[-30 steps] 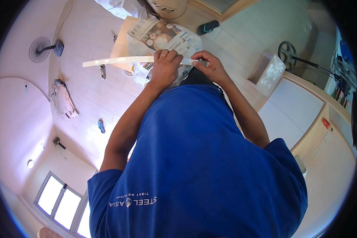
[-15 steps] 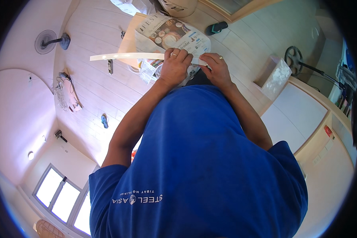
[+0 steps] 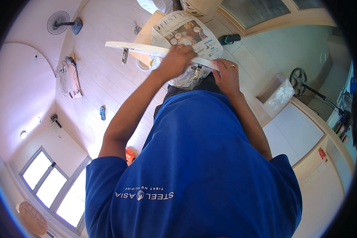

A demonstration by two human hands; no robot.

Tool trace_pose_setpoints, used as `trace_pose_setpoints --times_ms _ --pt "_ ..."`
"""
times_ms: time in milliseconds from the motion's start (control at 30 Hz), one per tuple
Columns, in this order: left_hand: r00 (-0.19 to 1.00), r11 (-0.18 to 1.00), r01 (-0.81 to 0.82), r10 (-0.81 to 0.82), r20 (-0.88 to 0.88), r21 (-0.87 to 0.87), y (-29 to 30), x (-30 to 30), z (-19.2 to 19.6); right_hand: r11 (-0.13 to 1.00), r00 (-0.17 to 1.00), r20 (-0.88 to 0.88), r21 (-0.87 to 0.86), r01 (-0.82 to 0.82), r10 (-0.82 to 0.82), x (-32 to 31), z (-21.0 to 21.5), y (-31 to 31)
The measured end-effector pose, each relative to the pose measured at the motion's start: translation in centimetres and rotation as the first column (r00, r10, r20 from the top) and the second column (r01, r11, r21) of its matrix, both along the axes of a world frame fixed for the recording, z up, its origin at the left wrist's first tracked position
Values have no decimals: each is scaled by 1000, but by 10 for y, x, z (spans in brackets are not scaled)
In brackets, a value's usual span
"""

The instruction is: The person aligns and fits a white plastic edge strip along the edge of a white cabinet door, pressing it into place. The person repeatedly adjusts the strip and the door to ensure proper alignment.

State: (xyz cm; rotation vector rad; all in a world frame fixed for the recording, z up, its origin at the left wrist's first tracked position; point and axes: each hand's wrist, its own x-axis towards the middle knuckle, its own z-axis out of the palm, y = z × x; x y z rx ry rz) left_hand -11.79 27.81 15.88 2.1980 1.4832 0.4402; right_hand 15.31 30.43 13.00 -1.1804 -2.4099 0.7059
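Observation:
A narrow white panel (image 3: 135,48), seen nearly edge-on, stretches crosswise in front of my body. Metal cabinet hinges hang from it, one hinge (image 3: 125,56) near its left end and another hinge (image 3: 197,73) between my hands. My left hand (image 3: 177,60) is closed over the panel's middle, its fingers bent and slightly blurred; whether a small item lies under them is hidden. At the panel's right end, my right hand (image 3: 227,76) grips the edge between thumb and fingers. Directly beyond the panel lies a sheet of newspaper (image 3: 204,35).
Under the newspaper's left side lies a light wooden board (image 3: 146,35). Clear plastic wrapping (image 3: 182,81) is bunched close to my body. A dark slipper (image 3: 229,39) lies to the right, near a white open box (image 3: 279,95). A fan (image 3: 76,26) stands far left.
My left hand has slid along the panel and turned, and my right hand has shifted right and lower. The panel now tilts down to the right, showing the second hinge.

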Motion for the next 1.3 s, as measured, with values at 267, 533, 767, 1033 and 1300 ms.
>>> trace_pose_setpoints --times_ms 267,533,767,1033,1300 --pt "994 999 -27 29 -106 17 -1 -30 3 993 988 -107 39 -108 112 -45 1 4" --pt "945 980 3 63 -322 198 -12 -19 -11 959 978 -137 259 -116 155 -45 -5 5" --pt "941 969 -22 102 -322 245 -16 -17 -21 950 975 -151 293 -113 162 -46 -10 7" --pt "947 971 -58 127 -297 230 -16 -14 -15 990 972 -186 42 -135 141 -70 13 11" --pt "958 986 25 24 -285 167 -9 -54 -3 979 974 -118 97 -182 193 -92 -4 15"
